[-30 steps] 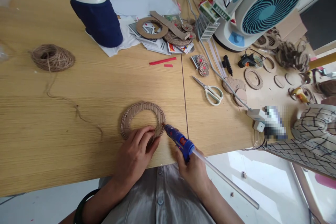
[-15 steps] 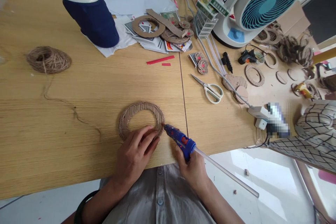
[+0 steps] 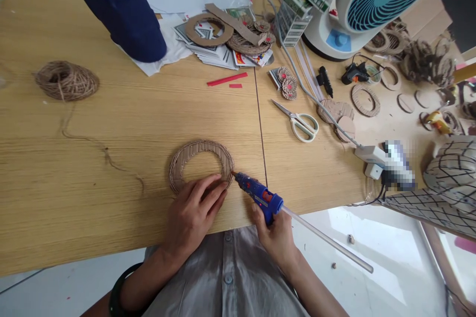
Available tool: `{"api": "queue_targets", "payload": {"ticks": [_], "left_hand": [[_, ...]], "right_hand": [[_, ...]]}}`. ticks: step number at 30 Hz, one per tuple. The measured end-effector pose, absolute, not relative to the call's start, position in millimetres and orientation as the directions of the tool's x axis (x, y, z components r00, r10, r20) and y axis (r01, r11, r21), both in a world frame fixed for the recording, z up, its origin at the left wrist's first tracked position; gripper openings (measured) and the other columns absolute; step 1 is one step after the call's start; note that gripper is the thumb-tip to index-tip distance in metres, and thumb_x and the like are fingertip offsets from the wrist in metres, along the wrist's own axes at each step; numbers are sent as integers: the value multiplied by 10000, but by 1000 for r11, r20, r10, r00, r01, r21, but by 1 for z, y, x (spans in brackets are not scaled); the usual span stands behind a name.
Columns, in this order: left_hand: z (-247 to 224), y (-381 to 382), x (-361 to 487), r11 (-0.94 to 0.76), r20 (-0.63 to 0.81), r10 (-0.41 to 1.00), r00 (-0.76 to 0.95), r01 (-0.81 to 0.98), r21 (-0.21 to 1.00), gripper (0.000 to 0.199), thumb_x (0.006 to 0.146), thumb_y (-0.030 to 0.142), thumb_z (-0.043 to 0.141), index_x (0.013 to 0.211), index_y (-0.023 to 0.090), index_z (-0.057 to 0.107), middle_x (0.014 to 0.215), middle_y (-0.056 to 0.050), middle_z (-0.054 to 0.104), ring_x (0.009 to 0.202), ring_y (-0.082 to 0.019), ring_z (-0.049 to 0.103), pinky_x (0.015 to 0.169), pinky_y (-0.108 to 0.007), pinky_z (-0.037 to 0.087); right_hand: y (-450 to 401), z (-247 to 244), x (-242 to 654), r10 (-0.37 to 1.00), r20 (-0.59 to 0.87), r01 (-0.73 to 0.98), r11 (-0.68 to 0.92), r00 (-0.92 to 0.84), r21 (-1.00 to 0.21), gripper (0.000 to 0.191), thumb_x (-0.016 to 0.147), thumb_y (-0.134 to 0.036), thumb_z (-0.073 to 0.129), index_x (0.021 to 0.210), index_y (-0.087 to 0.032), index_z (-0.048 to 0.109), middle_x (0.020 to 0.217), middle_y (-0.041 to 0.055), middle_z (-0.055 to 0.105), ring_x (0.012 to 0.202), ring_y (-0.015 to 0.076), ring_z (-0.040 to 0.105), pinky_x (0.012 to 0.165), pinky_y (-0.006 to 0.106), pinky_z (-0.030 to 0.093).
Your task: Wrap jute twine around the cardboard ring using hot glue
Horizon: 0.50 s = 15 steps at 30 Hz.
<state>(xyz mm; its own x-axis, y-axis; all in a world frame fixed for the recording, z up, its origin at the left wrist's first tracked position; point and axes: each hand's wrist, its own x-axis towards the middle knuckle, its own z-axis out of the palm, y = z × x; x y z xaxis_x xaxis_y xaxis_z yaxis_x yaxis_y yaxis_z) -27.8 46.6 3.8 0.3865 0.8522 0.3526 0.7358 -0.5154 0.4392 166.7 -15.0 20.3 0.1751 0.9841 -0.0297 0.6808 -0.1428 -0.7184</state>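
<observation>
A cardboard ring (image 3: pixel 196 147) with twine around its outer edge lies flat at the table's front. My left hand (image 3: pixel 195 208) grips its near right side, fingers together and hiding that part of the rim. My right hand (image 3: pixel 277 233) is closed around the handle of a blue hot glue gun (image 3: pixel 256 193). The gun's nozzle points left and meets the ring's right outer edge, or nearly so. From its back a long clear glue stick (image 3: pixel 330 242) sticks out past the table edge. A loose twine end (image 3: pixel 106 151) trails from a twine ball (image 3: pixel 69 80) at the left.
Scissors (image 3: pixel 299 121) lie right of the table seam, with red paper strips (image 3: pixel 226 79) farther left. Behind are playing cards (image 3: pixel 219 57), a dark blue bottle-like object (image 3: pixel 130 25) and a fan (image 3: pixel 372 5). A grey cable (image 3: pixel 297 79) runs to a power strip (image 3: pixel 372 156).
The glue gun has shifted slightly to the right, its nozzle still at the ring's right edge. My left hand stays on the ring. The whole view has tilted a little.
</observation>
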Motion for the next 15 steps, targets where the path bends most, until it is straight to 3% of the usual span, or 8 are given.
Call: {"api": "queue_targets", "payload": {"ticks": [15], "left_hand": [[7,47,-27,-525,359,846,394,732,434,316,899,170,677,1208,222,641,1192,-46,676,1010,-200,640,923,-353,533]], "right_hand": [[-20,26,165,984,-17,709,-138,175,-691,284,956,-378,508,884,-168,684,626,27,632,533,162,558,505,265,466]]}}
